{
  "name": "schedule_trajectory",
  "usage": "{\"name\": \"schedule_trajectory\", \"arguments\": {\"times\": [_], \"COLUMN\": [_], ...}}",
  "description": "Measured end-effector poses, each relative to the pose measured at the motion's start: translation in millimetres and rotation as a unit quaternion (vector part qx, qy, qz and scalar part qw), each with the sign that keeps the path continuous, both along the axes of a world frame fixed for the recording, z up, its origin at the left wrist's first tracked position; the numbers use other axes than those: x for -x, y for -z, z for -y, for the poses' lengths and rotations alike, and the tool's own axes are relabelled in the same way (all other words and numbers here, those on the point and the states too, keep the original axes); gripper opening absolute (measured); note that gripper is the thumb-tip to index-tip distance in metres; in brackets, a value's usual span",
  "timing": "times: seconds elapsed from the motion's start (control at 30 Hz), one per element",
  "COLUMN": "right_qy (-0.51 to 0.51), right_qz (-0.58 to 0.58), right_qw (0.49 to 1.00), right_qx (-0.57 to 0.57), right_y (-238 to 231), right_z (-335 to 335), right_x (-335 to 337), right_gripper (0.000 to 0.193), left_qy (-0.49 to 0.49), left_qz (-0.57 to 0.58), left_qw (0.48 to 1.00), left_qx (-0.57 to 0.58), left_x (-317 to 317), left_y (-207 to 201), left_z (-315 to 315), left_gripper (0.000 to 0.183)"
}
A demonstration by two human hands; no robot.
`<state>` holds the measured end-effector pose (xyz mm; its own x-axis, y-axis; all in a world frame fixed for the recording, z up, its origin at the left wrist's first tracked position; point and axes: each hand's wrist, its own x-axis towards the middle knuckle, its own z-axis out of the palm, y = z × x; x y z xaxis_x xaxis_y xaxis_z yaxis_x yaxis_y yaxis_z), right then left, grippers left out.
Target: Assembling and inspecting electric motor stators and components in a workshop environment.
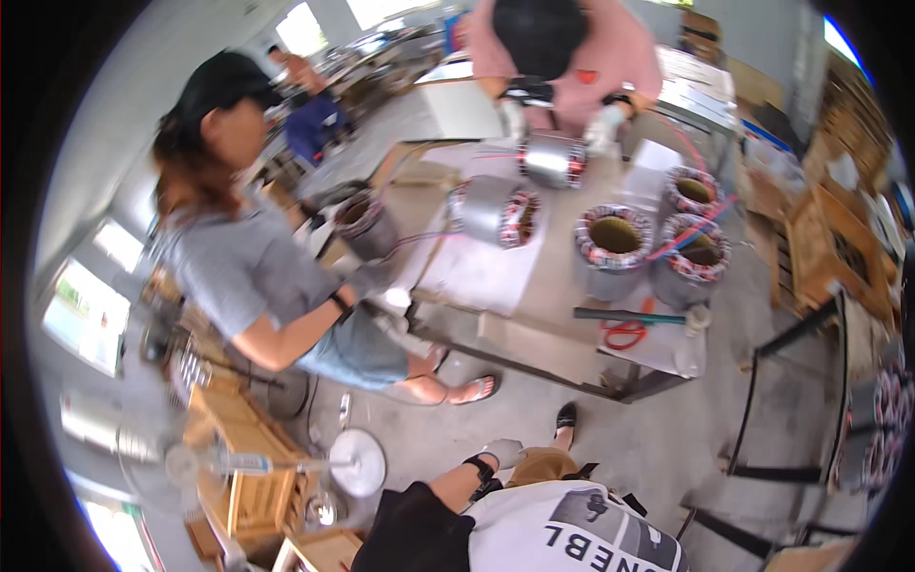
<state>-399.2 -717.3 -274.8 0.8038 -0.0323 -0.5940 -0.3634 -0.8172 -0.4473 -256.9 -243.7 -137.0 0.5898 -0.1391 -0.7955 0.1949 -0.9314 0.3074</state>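
The left hand (502,451) in a glove rests on the knee, holding nothing. The right hand is hidden. Bare floor (610,434) lies before the table's (562,286) near edge.

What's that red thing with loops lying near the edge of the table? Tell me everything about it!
It is a pair of scissors with red loop handles that look like plastic. They lie flat near the front edge of the grey worktable, handles side by side. A long dark rod-like tool lies across just behind them, hiding most of the blades. No hand touches them. A round metal motor part with coloured windings stands behind them.
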Motion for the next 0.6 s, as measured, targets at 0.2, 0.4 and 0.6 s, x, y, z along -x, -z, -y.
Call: {"name": "schedule_trajectory", "arguments": {"times": [0.2,0.4,0.6], "right_qy": [0.315,0.250,0.073], "right_qz": [-0.112,-0.043,0.042], "right_qw": [0.924,0.942,0.971], "right_qx": [-0.184,-0.220,-0.225], "right_y": [-45.1,-149.2,-184.5], "right_z": [-17.8,-92.6,-192.6], "right_x": [-13.1,-130.7,-155.1], "right_gripper": [0.020,0.023,0.024], "left_qy": [-0.123,-0.314,-0.348], "left_qz": [0.110,0.240,0.400], "left_qw": [0.986,0.917,0.842], "left_qx": [0.011,0.061,0.099], "left_x": [32.7,10.3,-30.8], "left_y": [-18.5,-80.8,-117.3], "left_z": [-28.1,-66.3,-130.2], "left_gripper": [0.036,0.034,0.031]}}
